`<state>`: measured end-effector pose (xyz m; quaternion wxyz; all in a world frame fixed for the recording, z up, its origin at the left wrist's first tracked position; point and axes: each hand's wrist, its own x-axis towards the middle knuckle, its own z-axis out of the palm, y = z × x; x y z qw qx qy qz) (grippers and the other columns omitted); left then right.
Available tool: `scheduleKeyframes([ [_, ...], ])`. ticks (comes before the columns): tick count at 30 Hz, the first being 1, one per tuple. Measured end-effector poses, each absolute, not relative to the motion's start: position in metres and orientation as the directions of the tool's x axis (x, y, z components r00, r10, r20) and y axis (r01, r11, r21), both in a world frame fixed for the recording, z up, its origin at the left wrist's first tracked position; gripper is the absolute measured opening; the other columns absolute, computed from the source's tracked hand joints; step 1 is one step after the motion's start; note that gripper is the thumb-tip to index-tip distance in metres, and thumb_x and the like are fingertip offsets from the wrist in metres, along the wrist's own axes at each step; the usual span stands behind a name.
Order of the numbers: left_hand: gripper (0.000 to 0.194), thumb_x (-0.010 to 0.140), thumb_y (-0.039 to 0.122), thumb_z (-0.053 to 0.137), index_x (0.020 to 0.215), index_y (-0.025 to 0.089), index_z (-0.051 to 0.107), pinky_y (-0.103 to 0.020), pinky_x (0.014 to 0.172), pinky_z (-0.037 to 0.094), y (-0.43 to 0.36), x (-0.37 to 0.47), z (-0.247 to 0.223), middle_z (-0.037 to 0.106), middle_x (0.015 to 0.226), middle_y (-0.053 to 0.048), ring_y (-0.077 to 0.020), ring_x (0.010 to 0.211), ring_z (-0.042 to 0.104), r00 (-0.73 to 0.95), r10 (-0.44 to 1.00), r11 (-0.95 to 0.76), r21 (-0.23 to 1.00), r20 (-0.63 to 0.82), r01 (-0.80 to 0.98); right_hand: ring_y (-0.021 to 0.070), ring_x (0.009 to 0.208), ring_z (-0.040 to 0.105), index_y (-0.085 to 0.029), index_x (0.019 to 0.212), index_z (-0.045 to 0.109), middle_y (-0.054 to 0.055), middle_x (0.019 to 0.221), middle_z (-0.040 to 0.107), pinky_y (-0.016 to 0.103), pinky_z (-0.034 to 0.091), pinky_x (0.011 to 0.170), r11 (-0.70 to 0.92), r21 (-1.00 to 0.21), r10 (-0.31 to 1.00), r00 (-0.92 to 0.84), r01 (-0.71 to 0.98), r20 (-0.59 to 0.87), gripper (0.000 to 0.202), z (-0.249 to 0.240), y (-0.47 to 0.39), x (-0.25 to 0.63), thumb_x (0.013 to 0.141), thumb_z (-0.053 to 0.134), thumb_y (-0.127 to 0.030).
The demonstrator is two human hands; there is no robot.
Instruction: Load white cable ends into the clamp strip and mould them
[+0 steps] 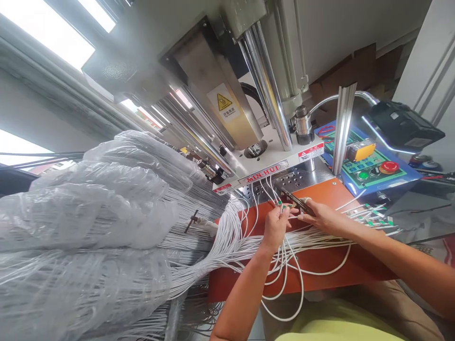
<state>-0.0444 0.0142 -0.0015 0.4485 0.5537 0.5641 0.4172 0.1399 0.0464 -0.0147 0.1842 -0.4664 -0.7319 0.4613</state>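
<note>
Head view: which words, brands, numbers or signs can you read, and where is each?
"MIN-HUI": strip on the white machine plate's front edge.
"High" and a yellow heat triangle: label on the metal cover; its other text is too small.
Red-and-white corner labels, control panel: writing too small to read.

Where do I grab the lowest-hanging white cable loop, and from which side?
Probably pinch the cable loop at its bottom bend, from the wearer's side: it dangles past the near edge of the red-brown board, while higher up it runs in among other cables.
</note>
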Motion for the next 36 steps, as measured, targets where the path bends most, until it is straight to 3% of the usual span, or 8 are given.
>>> scheduleKeyframes([
  [4, 0.035, 0.086, 0.046, 0.063, 0.079, 0.015, 0.077, -0.021, 0.062, 0.051, 0.02, -0.047, 0.001, 0.075, 0.09, -0.009, -0.0103, 0.064, 0.062, -0.108, 0.992, 0.073, 0.988, -0.058, 0.134, 0.0194, 0.073, 0.053, -0.025, 0.089, 0.037, 0.003, 0.082, 0.059, 0.032, 0.04, 0.069, 0.122, -0.852, 0.851, -0.496, 0.509, -0.174, 0.032, -0.011, 0.046, 0.142, 0.087, 0.046, -0.056],
  [7, 0.036, 0.085, 0.049, 0.064, 0.086, 0.015, 0.078, -0.019, 0.05, 0.043, 0.021, -0.049, 0.005, 0.075, 0.093, -0.007, -0.0047, 0.05, 0.05, -0.143, 0.987, 0.09, 0.991, -0.075, 0.097, 0.0202, 0.077, 0.056, -0.024, 0.092, 0.041, 0.004, 0.086, 0.061, 0.033, 0.042, 0.072, 0.127, -0.865, 0.845, -0.51, 0.485, -0.162, 0.031, -0.011, 0.046, 0.143, 0.087, 0.046, -0.054],
  [13, 0.017, 0.083, 0.032, 0.069, 0.089, 0.02, 0.079, -0.028, 0.082, 0.053, 0.021, -0.047, 0.005, 0.077, 0.095, -0.006, -0.0166, 0.084, 0.069, -0.045, 0.997, -0.04, 0.918, 0.063, 0.394, 0.0192, 0.073, 0.055, -0.023, 0.09, 0.043, 0.004, 0.083, 0.062, 0.03, 0.041, 0.064, 0.152, -0.868, 0.856, -0.502, 0.472, -0.123, 0.03, -0.011, 0.047, 0.144, 0.087, 0.048, -0.053],
  [21, 0.012, 0.086, 0.022, 0.066, 0.087, 0.018, 0.077, -0.028, 0.082, 0.053, 0.023, -0.046, -0.002, 0.076, 0.086, -0.004, -0.0164, 0.082, 0.07, 0.09, 0.984, -0.175, 0.813, 0.151, 0.555, 0.0182, 0.067, 0.053, -0.024, 0.088, 0.04, 0.001, 0.076, 0.059, 0.029, 0.039, 0.061, 0.158, -0.865, 0.859, -0.499, 0.476, -0.117, 0.03, -0.013, 0.048, 0.145, 0.087, 0.048, -0.053],
  [29, 0.01, 0.085, 0.019, 0.065, 0.086, 0.019, 0.076, -0.031, 0.088, 0.054, 0.026, -0.042, -0.015, 0.076, 0.088, -0.004, -0.0172, 0.086, 0.07, 0.053, 0.974, -0.21, 0.794, 0.219, 0.57, 0.0181, 0.067, 0.053, -0.025, 0.091, 0.038, 0.001, 0.077, 0.058, 0.029, 0.039, 0.063, 0.172, -0.861, 0.857, -0.504, 0.479, -0.11, 0.028, -0.027, 0.05, 0.141, 0.088, 0.048, -0.051],
  [33, 0.01, 0.084, 0.021, 0.067, 0.085, 0.018, 0.076, -0.033, 0.087, 0.054, 0.028, -0.042, -0.014, 0.076, 0.088, -0.005, -0.0176, 0.084, 0.07, 0.016, 0.988, -0.14, 0.831, 0.157, 0.538, 0.0181, 0.066, 0.053, -0.025, 0.09, 0.038, 0.001, 0.076, 0.058, 0.029, 0.039, 0.063, 0.171, -0.85, 0.867, -0.486, 0.499, -0.112, 0.028, -0.027, 0.048, 0.139, 0.088, 0.049, -0.05],
  [36, 0.019, 0.081, 0.024, 0.07, 0.097, 0.017, 0.076, -0.031, 0.084, 0.055, 0.028, -0.048, -0.009, 0.075, 0.096, -0.007, -0.0174, 0.086, 0.07, 0.055, 0.998, -0.056, 0.894, 0.035, 0.445, 0.0187, 0.07, 0.054, -0.025, 0.089, 0.038, 0.001, 0.078, 0.058, 0.03, 0.041, 0.066, 0.163, -0.861, 0.863, -0.492, 0.482, -0.112, 0.029, -0.026, 0.048, 0.141, 0.088, 0.049, -0.052],
])
